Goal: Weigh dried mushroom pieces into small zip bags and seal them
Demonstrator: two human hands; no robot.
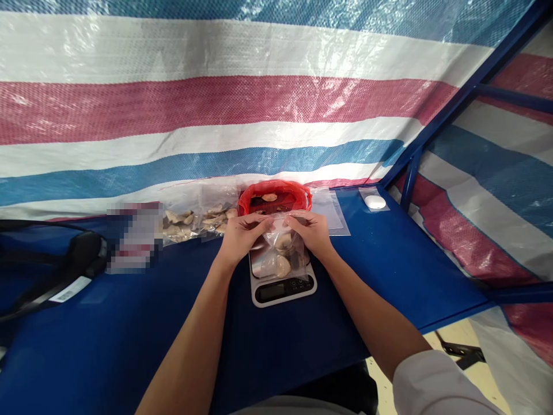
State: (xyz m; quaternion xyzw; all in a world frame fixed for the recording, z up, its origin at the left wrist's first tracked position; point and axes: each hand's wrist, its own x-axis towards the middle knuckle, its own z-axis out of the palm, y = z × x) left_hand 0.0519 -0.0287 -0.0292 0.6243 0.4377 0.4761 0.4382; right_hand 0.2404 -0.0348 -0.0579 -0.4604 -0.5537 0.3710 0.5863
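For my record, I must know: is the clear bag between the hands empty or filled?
Partly filled: pale slices show through the clear bag, pinched near its top by the left hand and right hand.

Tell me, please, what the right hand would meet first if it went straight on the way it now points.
Past the clear bag that it pinches, the right hand would probably meet the red bag first, though this single view leaves the depth between them unclear.
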